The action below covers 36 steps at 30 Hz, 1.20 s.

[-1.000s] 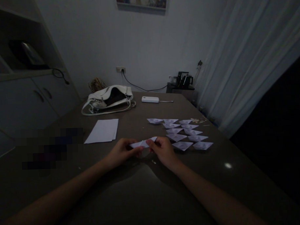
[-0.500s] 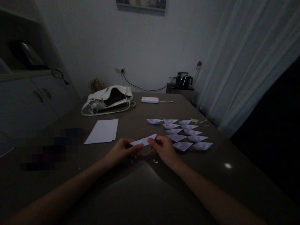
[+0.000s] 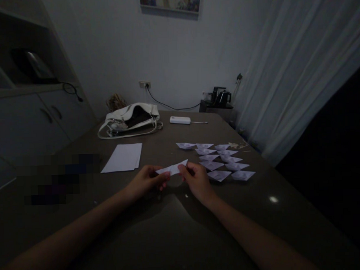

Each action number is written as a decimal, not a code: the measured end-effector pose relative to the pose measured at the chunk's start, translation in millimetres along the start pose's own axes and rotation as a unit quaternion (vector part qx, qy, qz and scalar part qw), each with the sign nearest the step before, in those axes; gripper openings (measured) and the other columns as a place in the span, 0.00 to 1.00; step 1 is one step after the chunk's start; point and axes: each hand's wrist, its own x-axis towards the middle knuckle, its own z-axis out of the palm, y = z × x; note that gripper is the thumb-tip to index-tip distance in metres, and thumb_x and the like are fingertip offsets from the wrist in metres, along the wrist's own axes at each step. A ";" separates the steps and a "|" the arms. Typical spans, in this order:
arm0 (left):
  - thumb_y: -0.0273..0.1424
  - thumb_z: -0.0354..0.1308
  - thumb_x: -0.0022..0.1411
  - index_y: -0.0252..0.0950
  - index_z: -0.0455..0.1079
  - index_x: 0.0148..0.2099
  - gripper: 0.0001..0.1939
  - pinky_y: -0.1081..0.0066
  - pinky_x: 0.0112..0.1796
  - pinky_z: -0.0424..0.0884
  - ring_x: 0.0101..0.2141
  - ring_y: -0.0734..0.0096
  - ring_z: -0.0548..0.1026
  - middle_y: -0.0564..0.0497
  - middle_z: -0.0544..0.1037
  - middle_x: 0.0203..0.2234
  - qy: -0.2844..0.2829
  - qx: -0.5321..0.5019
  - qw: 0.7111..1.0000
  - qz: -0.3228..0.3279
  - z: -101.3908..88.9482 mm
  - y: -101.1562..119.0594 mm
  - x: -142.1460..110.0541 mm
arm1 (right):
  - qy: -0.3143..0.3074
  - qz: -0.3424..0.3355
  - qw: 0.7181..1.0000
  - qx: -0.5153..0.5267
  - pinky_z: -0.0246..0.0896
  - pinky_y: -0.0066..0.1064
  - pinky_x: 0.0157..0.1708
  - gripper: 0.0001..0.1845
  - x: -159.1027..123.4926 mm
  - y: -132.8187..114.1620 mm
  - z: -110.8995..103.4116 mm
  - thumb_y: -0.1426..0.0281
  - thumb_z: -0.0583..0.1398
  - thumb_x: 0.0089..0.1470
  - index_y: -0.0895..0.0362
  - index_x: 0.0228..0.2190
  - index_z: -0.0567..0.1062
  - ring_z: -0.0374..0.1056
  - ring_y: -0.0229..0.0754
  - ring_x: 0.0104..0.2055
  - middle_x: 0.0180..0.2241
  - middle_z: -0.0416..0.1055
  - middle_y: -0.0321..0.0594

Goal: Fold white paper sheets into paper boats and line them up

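Between my two hands is a white paper boat (image 3: 173, 169), held just above the table and tilted up a little at its right end. My left hand (image 3: 147, 178) pinches its left end, thumb on the near side. The right end is gripped by my right hand (image 3: 197, 179), thumb pressed on the paper and fingers curled behind. Just beyond my right hand, several finished paper boats (image 3: 210, 165) stand in rows on the table. Left of my hands lies a small stack of white paper sheets (image 3: 123, 157).
A white handbag (image 3: 130, 119) sits at the table's back left. A white power bank (image 3: 180, 120) with a short cable lies at the back. Small paper scraps (image 3: 238, 145) are at the right edge. Beyond the table stands a black kettle (image 3: 224, 97); a pale curtain (image 3: 279, 68) hangs at right.
Almost nothing differs. Both hands still pinch the paper boat, with only a slight shift of the fingers. The other boats and the sheets stay in place.
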 end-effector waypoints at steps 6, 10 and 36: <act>0.44 0.62 0.50 0.31 0.69 0.28 0.18 0.77 0.23 0.63 0.20 0.77 0.69 0.53 0.73 0.19 -0.034 -0.005 0.999 -0.022 -0.4 2.8 -0.8 | -0.038 -0.011 0.999 -0.004 0.50 0.25 0.21 0.18 -1.1 -1.1 -0.1 0.61 0.56 0.55 0.59 0.20 0.70 0.58 0.33 0.20 0.16 0.63 0.34; 0.43 0.62 0.52 0.31 0.71 0.29 0.17 0.76 0.25 0.65 0.22 0.76 0.70 0.52 0.75 0.22 -0.063 0.020 0.998 -0.011 -0.9 2.3 -1.1 | -0.060 -0.016 0.997 -0.038 0.49 0.25 0.20 0.17 -3.1 -1.3 1.0 0.61 0.58 0.52 0.59 0.20 0.71 0.57 0.33 0.20 0.17 0.63 0.34; 0.41 0.61 0.52 0.33 0.69 0.28 0.15 0.76 0.26 0.64 0.23 0.75 0.69 0.54 0.72 0.21 -0.075 0.020 0.996 0.033 3.5 9.8 -6.0 | -0.184 0.028 0.978 0.096 0.55 0.23 0.21 0.24 -2.7 -0.1 2.5 0.54 0.53 0.56 0.60 0.22 0.71 0.62 0.32 0.20 0.19 0.68 0.37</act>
